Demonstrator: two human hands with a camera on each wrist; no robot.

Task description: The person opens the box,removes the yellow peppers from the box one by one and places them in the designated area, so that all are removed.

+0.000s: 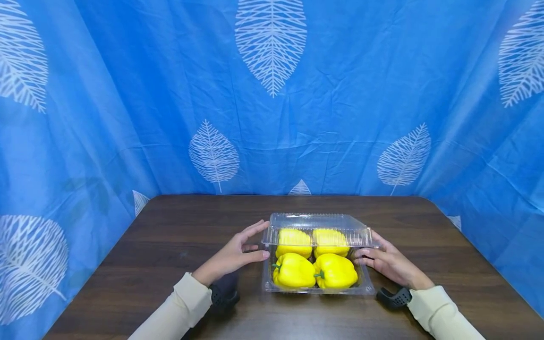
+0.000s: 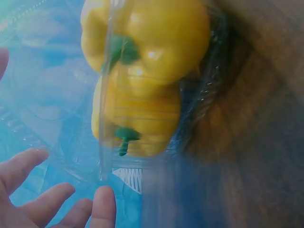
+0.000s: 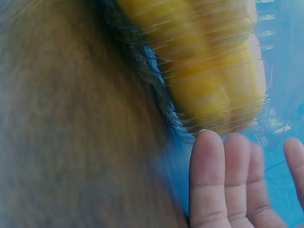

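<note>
A clear plastic clamshell box (image 1: 365,285) stands on the table with several yellow bell peppers (image 1: 294,271) in it, green stems showing on the front ones. Its ribbed lid (image 1: 312,220) is raised at the front and slants over the rear peppers. On the left side, my left hand (image 1: 231,252) has its fingers spread, fingertips right at the lid's edge and the box wall. My right hand (image 1: 391,264) is at the right side, fingers extended near the lid's corner. In the right wrist view, straight fingers (image 3: 207,166) reach up to the box's ribbed wall.
The brown wooden table (image 1: 191,212) lies under everything. Blue cloth (image 1: 340,94) with white leaf prints hangs behind it and along both sides. A black device is worn at each wrist, including the right one (image 1: 394,297), below the light sleeves.
</note>
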